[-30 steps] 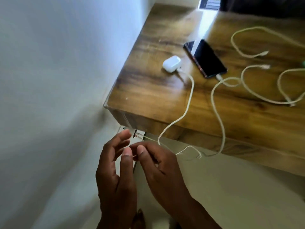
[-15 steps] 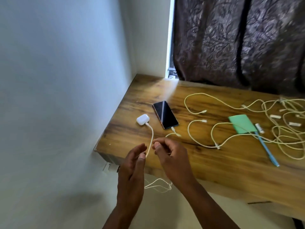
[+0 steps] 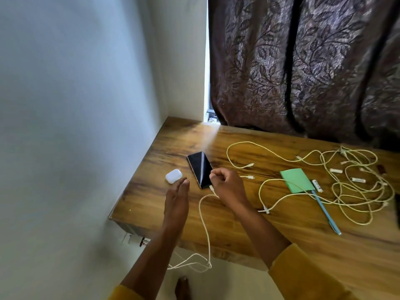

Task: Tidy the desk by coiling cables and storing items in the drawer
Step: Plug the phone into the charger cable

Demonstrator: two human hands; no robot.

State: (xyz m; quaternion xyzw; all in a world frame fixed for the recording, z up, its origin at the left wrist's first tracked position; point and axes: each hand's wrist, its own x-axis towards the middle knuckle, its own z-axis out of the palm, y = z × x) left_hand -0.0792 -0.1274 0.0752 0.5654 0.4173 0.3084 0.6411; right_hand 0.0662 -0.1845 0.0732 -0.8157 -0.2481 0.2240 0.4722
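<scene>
A white charging cable runs from the black phone on the wooden desk over the front edge and hangs in loops below. My right hand is closed on this cable right by the phone's near end. My left hand is flat, fingers together and holding nothing, just in front of the white earbud case. More white cables lie tangled at the right of the desk.
A green notepad and a blue pen lie among the cables on the right. The desk sits in a corner, white wall on the left and a dark patterned curtain behind. A wall socket with plugs is below the desk's left corner.
My view rose from under the desk edge to the desk top. Both hands moved up from near the socket onto the desk, the right one now closed on the cable at the phone.
</scene>
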